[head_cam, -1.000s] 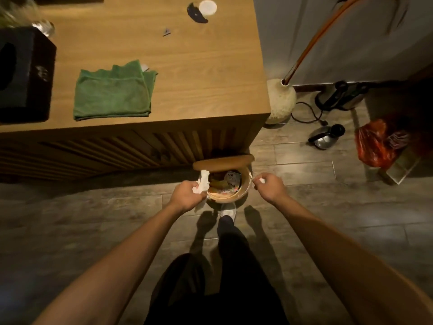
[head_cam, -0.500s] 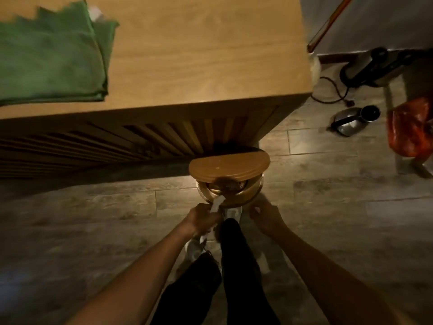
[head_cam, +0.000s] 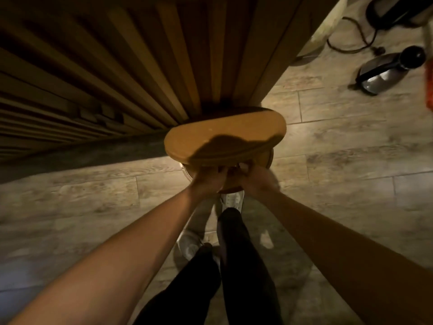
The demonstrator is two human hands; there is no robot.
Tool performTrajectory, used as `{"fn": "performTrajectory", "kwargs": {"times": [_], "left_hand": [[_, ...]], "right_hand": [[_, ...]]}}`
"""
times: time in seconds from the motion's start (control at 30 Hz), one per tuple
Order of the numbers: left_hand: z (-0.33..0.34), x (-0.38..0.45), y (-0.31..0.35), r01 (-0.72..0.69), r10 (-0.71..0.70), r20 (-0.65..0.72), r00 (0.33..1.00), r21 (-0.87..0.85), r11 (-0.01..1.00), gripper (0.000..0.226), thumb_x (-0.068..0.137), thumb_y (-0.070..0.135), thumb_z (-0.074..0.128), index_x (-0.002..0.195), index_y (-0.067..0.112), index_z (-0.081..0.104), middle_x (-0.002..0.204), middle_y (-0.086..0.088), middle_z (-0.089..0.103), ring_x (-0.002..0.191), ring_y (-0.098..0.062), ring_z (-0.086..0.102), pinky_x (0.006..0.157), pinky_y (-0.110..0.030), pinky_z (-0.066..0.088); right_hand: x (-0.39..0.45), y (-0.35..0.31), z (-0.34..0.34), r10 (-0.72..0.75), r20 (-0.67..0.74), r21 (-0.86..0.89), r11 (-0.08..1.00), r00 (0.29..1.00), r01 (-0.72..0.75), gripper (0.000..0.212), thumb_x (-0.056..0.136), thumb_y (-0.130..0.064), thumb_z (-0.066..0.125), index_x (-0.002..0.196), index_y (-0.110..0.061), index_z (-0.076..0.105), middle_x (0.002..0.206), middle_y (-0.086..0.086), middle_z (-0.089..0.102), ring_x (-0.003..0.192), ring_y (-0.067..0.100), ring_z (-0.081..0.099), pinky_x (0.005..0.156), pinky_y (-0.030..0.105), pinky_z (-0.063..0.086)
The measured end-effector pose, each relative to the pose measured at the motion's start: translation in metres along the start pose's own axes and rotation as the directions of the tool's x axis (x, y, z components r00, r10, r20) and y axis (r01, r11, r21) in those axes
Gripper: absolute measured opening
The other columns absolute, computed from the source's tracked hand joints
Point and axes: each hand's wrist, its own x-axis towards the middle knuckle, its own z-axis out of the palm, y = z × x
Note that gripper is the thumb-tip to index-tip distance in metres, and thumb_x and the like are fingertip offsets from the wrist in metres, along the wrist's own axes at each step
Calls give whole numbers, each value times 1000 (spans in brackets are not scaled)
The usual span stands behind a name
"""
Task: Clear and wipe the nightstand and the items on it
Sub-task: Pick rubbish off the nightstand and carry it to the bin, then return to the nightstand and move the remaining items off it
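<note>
The bin (head_cam: 234, 181) is standing on the floor (head_cam: 339, 148) just before the nightstand (head_cam: 140, 66), under its raised lid (head_cam: 225, 137). Both hands, left (head_cam: 207, 184) and right (head_cam: 255, 181), are reaching into its mouth, equally near; each grip I cannot tell.

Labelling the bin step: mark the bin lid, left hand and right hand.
bin lid (head_cam: 225, 134): head view, lit top face of the raised wooden lid.
left hand (head_cam: 207, 182): head view, back of the hand at the bin rim.
right hand (head_cam: 256, 181): head view, back of the hand, blurred.
</note>
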Motion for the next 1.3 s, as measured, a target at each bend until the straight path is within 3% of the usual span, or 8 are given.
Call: {"fn": "performTrajectory", "kwargs": {"times": [0.1,0.2,0.57,0.7,0.83,0.93,1.1,1.3], "left_hand": [[-1,12,-4,183,-186,130,974,39,982,32,101,44,43,105,17,60,112,-16,67,107,-34,63,80,-34,45],[-4,10,-4,194,-208,148,967,109,975,41,99,39,48,125,10,61,127,-17,62,119,-35,58,98,-41,46],[-50,-66,16,100,-142,130,981,286,953,34,97,42,50,104,14,67,112,-11,70,103,-30,64,87,-36,51],[-74,-105,23,36,-98,184,978,315,948,40,95,43,53,127,19,58,130,-9,62,115,-31,59,95,-41,47],[-108,-147,34,154,-159,-17,987,385,910,62,90,55,53,133,11,49,137,-13,53,124,-30,50,96,-40,45],[-138,-181,45,162,-111,-142,984,435,886,76,91,58,49,150,13,30,158,-8,31,144,-25,29,109,-42,37],[-192,-236,58,87,40,-286,957,416,905,82,91,62,45,156,24,14,166,1,2,152,-23,2,116,-47,29],[-260,-311,46,92,137,-454,880,447,890,77,91,64,40,156,33,11,166,0,-6,152,-27,-6,119,-48,23]], "right_hand": [[8,-4,3,-57,3,53,997,998,57,53,101,-35,51,150,-26,33,135,8,57,114,34,60,81,42,50],[7,-6,3,-69,-12,82,994,998,70,57,95,-32,58,147,-23,37,131,10,62,118,33,59,96,49,53],[-47,-14,-35,-5,-58,-5,1000,998,5,30,92,-28,62,115,-8,66,106,11,70,96,30,67,80,39,57],[-87,-28,-46,64,-40,-39,997,997,-66,30,95,-27,52,120,-12,57,112,13,65,98,30,65,82,36,55],[-139,-58,-58,33,-160,-338,937,987,-86,40,99,-37,44,121,-6,55,119,20,59,107,33,60,91,39,54],[-176,-98,-75,39,-160,-373,923,986,-97,54,100,-51,38,134,-10,48,133,20,53,121,34,50,99,43,48],[-225,-166,-100,-245,-211,-494,862,946,113,61,99,-58,34,148,-23,39,154,11,41,141,34,32,112,47,34],[-282,-237,-118,-542,-164,-646,690,824,326,68,97,-68,26,157,-35,26,169,0,12,156,25,0,123,49,17]]}}
